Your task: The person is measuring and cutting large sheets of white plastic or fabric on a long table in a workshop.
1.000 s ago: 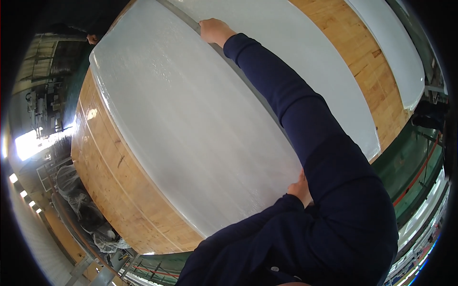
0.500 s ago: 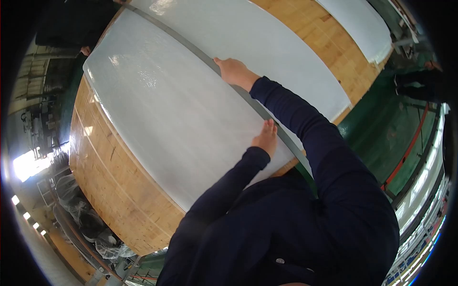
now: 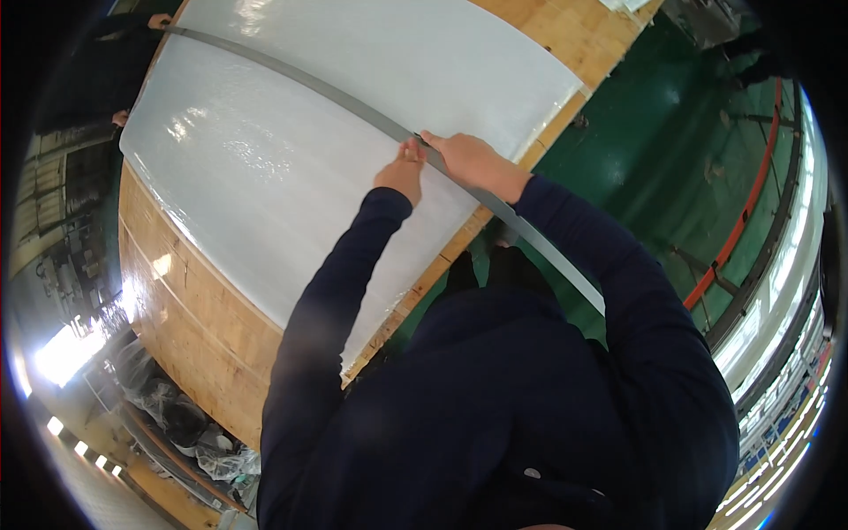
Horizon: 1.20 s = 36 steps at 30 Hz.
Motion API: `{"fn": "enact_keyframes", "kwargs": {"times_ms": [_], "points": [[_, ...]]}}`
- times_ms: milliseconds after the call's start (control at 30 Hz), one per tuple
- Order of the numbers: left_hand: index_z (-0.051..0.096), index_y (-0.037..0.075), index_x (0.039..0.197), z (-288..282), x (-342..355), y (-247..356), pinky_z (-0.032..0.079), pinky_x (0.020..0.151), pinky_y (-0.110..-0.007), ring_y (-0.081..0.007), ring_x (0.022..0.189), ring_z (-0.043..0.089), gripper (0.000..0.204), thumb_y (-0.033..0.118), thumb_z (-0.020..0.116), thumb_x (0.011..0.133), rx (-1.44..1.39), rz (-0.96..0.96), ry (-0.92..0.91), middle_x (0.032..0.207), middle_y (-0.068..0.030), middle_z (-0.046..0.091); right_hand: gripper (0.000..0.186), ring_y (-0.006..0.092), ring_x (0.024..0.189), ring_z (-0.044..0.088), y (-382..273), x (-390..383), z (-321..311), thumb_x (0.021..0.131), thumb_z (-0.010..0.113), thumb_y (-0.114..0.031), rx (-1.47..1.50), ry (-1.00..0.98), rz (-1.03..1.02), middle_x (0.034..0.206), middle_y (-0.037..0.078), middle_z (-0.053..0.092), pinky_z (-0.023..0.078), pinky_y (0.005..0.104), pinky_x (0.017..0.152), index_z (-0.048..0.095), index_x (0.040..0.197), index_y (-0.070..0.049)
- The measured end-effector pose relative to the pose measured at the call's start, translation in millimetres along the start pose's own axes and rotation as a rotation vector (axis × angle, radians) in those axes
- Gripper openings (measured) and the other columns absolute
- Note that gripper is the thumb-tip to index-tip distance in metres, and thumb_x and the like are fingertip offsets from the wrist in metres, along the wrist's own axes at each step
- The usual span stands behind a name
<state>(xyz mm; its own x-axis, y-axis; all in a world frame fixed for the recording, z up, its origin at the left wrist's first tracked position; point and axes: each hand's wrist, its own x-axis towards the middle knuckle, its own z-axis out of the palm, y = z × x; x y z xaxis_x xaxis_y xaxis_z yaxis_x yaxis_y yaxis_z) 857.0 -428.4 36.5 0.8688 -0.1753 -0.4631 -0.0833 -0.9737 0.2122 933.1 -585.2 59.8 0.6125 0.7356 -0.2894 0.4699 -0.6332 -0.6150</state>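
A long, flat grey strip (image 3: 300,76) lies across two white glossy sheets (image 3: 265,221) on a wooden table (image 3: 185,274), and its near end sticks out past the table's edge. My right hand (image 3: 473,163) grips the strip near that edge, thumb and fingers closed on it. Just left of it, my left hand (image 3: 399,172) has its fingertips bent onto the same strip. At the far end, a co-worker's hand (image 3: 159,21) is on the strip; another hand (image 3: 120,118) of that person rests at the table's edge.
Green floor (image 3: 618,159) shows right of the table, with a curved red-orange rail (image 3: 740,221) on a dark frame. A person's dark-clad legs (image 3: 742,62) stand at upper right. Plastic-wrapped dark bundles (image 3: 177,415) lie beside the table at lower left.
My right hand has come back along the strip toward the near edge. My left hand has moved up to the strip beside it. The table appears shifted as my view turned.
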Motion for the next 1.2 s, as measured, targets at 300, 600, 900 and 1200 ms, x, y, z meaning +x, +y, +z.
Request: {"fn": "enact_keyframes", "kwargs": {"times_ms": [300, 600, 900, 1200], "points": [[0.034, 0.006, 0.134, -3, 5, 9, 0.04, 0.099, -0.037, -0.0296, 0.132, 0.028, 0.058, 0.013, 0.055, 0.08, 0.114, -0.014, -0.049, 0.145, -0.0186, 0.023, 0.063, 0.0325, 0.067, 0.061, 36, -144, -5, 0.075, 0.051, -0.001, -0.056, -0.141, 0.104, 0.071, 0.016, 0.059, 0.048, 0.0413, 0.057, 0.034, 0.136, -0.006], [0.033, 0.006, 0.135, -5, 13, 13, 0.038, 0.1, -0.036, -0.03, 0.131, 0.029, 0.058, 0.021, 0.055, 0.083, 0.281, -0.065, -0.141, 0.144, -0.0199, 0.023, 0.043, 0.0323, 0.078, 0.06, 66, -203, -14, 0.081, 0.051, -0.007, 0.092, 0.118, 0.075, 0.084, 0.015, 0.059, 0.048, 0.0409, 0.066, 0.046, 0.124, -0.006], [0.036, -0.002, 0.13, 6, 18, 2, 0.033, 0.103, -0.041, -0.0372, 0.127, 0.033, 0.058, 0.011, 0.048, 0.075, 0.148, -0.041, -0.105, 0.14, -0.0276, 0.025, 0.04, 0.0337, 0.084, 0.056, 71, -233, 36, 0.07, 0.067, -0.027, 0.236, 0.458, 0.213, 0.091, 0.014, 0.053, 0.047, 0.0404, 0.069, 0.054, 0.1, -0.005], [0.035, -0.004, 0.13, -3, 2, 12, 0.036, 0.101, -0.039, -0.0343, 0.128, 0.033, 0.055, 0.02, 0.049, 0.082, 0.055, -0.058, -0.054, 0.141, -0.0239, 0.026, 0.051, 0.0354, 0.082, 0.059, 60, -222, 53, 0.062, 0.072, -0.032, 0.059, 0.393, 0.156, 0.086, 0.018, 0.059, 0.048, 0.0401, 0.071, 0.058, 0.1, -0.001]]}}
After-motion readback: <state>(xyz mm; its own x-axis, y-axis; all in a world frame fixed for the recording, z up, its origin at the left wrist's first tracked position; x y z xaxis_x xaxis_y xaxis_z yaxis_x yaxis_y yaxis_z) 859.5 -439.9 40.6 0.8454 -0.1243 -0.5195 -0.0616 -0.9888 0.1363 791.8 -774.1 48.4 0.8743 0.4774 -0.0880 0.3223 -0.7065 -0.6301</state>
